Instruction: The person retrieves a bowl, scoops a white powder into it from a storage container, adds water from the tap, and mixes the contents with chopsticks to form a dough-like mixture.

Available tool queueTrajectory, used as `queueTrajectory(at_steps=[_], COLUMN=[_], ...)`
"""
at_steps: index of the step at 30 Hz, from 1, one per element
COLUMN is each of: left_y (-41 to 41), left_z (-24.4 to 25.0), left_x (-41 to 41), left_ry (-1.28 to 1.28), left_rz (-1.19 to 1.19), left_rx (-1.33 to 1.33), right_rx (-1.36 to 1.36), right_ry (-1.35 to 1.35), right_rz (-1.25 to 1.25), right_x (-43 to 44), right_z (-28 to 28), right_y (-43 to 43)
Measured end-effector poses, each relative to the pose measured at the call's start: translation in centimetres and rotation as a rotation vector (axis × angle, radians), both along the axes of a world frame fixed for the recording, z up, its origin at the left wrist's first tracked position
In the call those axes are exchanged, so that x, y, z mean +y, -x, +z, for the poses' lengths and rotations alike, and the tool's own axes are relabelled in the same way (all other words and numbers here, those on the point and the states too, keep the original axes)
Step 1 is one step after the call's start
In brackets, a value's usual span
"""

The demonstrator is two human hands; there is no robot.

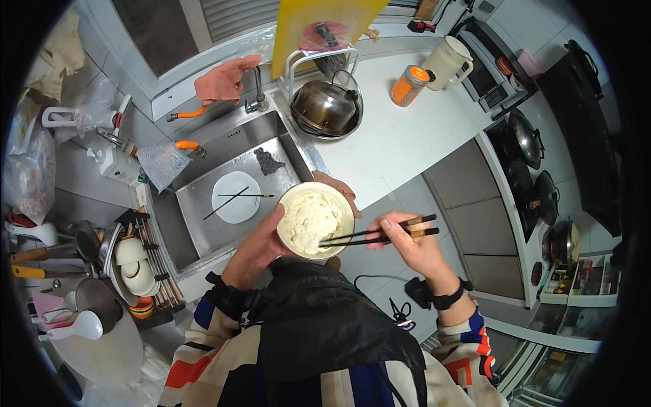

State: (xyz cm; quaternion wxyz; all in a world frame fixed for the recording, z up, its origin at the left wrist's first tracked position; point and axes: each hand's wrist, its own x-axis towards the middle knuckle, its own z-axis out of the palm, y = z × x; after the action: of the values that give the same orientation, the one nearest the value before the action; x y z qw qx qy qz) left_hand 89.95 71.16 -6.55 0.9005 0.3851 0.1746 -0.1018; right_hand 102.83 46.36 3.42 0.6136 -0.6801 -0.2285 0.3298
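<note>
My left hand (263,235) grips the left rim and side of a cream-coloured bowl (351,206), held up in front of me near the sink's right corner. A pale, lumpy, dough-like mixture (311,220) fills much of it. In my right hand (408,243) is a pair of black chopsticks (368,237) with patterned ends. Their tips reach over the bowl's right rim and touch the mixture. Behind the bowl, a brown cloth (339,187) hangs at the counter's edge, partly hidden.
The steel sink (198,180) holds a white plate (235,213) with two crossed chopsticks and a dark scouring pad (268,162). A kettle (325,108), an orange-lidded jar (409,86) and a cream jug (447,63) stand on the white counter (402,147). Stacked bowls (138,277) sit left, a stove (513,178) right.
</note>
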Motion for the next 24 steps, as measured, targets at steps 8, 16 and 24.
queueTrajectory(at_steps=[8, 16, 24], left_y=[0.1, -0.2, -0.1], left_z=[0.8, 0.4, -1.1], left_x=[0.0, -0.5, -0.8], left_ry=[-0.037, -0.003, -0.032], left_rz=[-0.02, -0.024, -0.09], left_rx=[-0.023, 0.019, -0.005], right_rx=[-0.309, -0.308, -0.239], right_ry=[-0.055, 0.065, 0.027], right_rz=[-0.097, 0.121, 0.07], right_x=[-0.4, -0.6, 2.2], right_z=[2.3, 2.9, 2.4], right_y=[-1.0, -0.5, -1.6])
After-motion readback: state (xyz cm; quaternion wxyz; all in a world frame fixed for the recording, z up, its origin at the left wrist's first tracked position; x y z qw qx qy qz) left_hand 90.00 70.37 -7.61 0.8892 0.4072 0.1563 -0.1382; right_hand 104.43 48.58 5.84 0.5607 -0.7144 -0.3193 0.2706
